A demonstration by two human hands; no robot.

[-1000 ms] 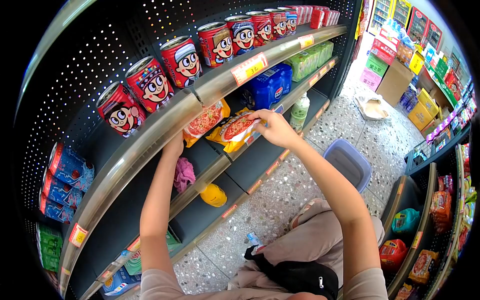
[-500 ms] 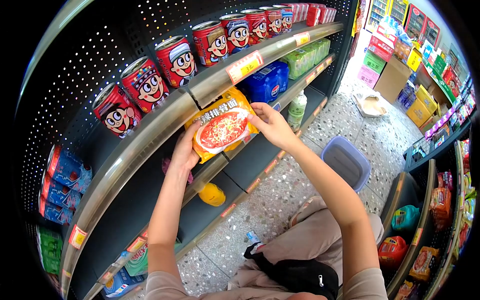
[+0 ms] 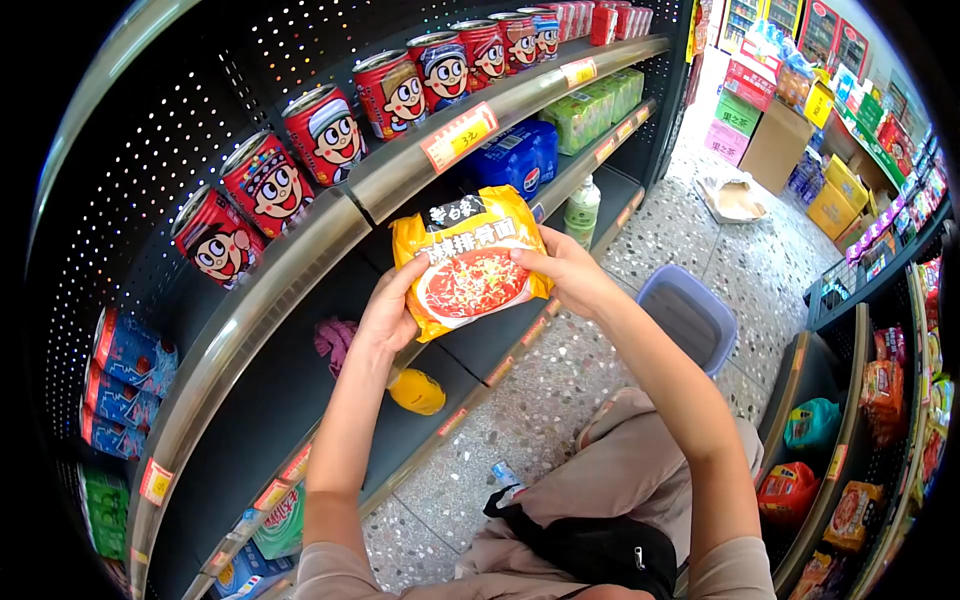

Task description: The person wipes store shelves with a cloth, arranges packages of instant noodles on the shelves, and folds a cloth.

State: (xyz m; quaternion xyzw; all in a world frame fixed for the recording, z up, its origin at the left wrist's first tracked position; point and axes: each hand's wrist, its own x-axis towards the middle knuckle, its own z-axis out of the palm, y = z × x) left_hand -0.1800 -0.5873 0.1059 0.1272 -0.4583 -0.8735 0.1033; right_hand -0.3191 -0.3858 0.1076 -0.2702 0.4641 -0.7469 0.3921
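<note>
Between my two hands is a yellow noodle packet (image 3: 475, 275), its printed front with a red bowl turned up towards me. My left hand (image 3: 390, 310) grips its left lower edge, thumb on the front. On the right edge, my right hand (image 3: 570, 270) holds it with the thumb pressed on the front; its other fingers are mostly behind the packet. The packet is in front of the shelf edge. Behind it sits a blue Pepsi pack (image 3: 515, 160). Below, a pink cloth (image 3: 335, 343) and a yellow container (image 3: 417, 391) lie on the lower shelves.
Several red cans (image 3: 325, 135) line the upper shelf, above its curved front rail (image 3: 250, 300). A green-white bottle (image 3: 582, 210) stands low on the right. A purple-grey bin (image 3: 688, 318) sits on the speckled floor, near my bent leg (image 3: 620, 480). Another stocked shelf (image 3: 790, 400) is at right.
Two yellow packets, earlier apart in my hands at the shelf, came together; now one packet front shows, lower and nearer me. Both hands have moved down and towards me with it.
</note>
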